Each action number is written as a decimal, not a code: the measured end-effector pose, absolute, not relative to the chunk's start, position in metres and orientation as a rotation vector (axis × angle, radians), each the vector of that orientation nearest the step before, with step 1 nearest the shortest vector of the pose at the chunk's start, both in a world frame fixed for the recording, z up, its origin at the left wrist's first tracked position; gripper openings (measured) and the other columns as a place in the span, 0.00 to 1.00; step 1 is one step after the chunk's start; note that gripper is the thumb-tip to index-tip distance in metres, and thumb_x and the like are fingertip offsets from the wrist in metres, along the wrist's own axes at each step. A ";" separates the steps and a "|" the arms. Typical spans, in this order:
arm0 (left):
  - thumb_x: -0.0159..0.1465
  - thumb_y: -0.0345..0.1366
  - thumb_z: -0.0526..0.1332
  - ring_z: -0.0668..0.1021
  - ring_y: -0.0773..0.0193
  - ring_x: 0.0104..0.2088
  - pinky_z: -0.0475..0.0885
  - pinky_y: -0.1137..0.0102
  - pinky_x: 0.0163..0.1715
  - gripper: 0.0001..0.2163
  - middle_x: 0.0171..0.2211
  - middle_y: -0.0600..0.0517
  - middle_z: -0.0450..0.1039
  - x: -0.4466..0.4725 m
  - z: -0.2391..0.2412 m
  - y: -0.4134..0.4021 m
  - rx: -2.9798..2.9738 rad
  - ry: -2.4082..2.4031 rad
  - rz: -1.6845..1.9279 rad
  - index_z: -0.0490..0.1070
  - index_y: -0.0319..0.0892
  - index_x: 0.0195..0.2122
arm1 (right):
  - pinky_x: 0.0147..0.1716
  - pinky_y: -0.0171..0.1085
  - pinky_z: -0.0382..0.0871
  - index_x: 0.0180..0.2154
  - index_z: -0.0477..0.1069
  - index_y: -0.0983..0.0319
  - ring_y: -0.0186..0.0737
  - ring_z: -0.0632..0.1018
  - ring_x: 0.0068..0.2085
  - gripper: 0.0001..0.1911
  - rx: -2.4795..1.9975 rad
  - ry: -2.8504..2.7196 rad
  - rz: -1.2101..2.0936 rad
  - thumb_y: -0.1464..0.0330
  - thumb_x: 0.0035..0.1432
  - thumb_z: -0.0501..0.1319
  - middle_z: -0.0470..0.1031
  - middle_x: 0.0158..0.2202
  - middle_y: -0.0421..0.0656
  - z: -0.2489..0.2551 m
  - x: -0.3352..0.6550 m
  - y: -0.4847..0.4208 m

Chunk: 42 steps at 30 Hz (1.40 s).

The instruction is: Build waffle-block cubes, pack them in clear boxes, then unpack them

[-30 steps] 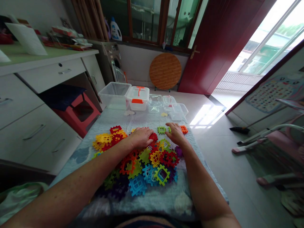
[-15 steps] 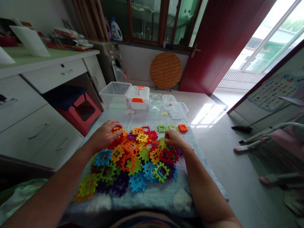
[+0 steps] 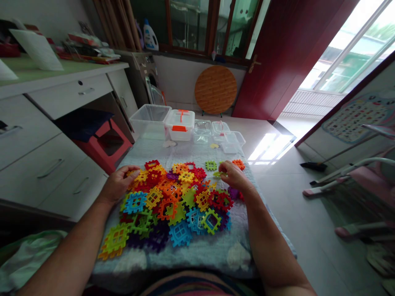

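A heap of coloured square plastic interlocking tiles (image 3: 173,201) is spread over a pale blue cloth (image 3: 197,250) on a small table. My left hand (image 3: 119,184) rests at the heap's left edge, fingers curled against a yellow tile (image 3: 140,176). My right hand (image 3: 233,174) is at the heap's far right, its fingers pinched on a light green tile (image 3: 218,174). Beyond it a green tile (image 3: 211,165) and an orange tile (image 3: 238,164) lie apart from the heap.
At the table's far end stand clear plastic boxes: a large open one (image 3: 150,118), one with an orange latch (image 3: 180,124), and small ones (image 3: 228,139). White drawers (image 3: 46,164) and a red stool (image 3: 101,144) are on the left; tiled floor on the right.
My left hand has swept leftward from the heap's middle to its left edge, spreading the tiles out. My right hand has lifted a light green tile off the far right of the heap.
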<state>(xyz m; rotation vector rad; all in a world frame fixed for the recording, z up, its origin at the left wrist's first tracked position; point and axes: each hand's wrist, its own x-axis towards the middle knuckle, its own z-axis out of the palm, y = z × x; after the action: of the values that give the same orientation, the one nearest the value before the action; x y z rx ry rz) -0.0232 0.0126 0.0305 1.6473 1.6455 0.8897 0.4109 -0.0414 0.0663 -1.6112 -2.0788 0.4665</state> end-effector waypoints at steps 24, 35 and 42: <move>0.55 0.52 0.58 0.76 0.54 0.46 0.67 0.64 0.54 0.20 0.45 0.50 0.78 -0.023 0.033 0.010 1.755 1.751 0.839 0.73 0.43 0.41 | 0.52 0.42 0.63 0.50 0.70 0.63 0.47 0.70 0.50 0.25 -1.742 -2.289 0.377 0.70 0.48 0.65 0.70 0.47 0.49 0.068 0.414 -0.043; 0.57 0.52 0.58 0.77 0.55 0.46 0.68 0.67 0.52 0.20 0.44 0.51 0.78 -0.028 0.027 0.012 1.794 1.718 0.848 0.74 0.43 0.42 | 0.54 0.45 0.59 0.53 0.69 0.59 0.51 0.66 0.54 0.29 -1.990 -2.106 0.138 0.76 0.47 0.59 0.70 0.54 0.47 0.055 0.435 -0.015; 0.57 0.52 0.57 0.77 0.56 0.46 0.67 0.67 0.52 0.21 0.45 0.49 0.77 -0.026 0.030 0.011 1.789 1.695 0.833 0.73 0.41 0.43 | 0.53 0.45 0.60 0.53 0.69 0.59 0.51 0.68 0.52 0.28 -2.014 -2.133 0.138 0.77 0.48 0.59 0.71 0.55 0.48 0.051 0.430 -0.015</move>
<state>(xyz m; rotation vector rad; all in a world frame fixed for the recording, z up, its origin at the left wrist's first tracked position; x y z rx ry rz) -0.0265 0.0114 0.0302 1.7891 1.6950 0.8331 0.4305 -0.0146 0.0515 -2.0137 -2.1333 0.1384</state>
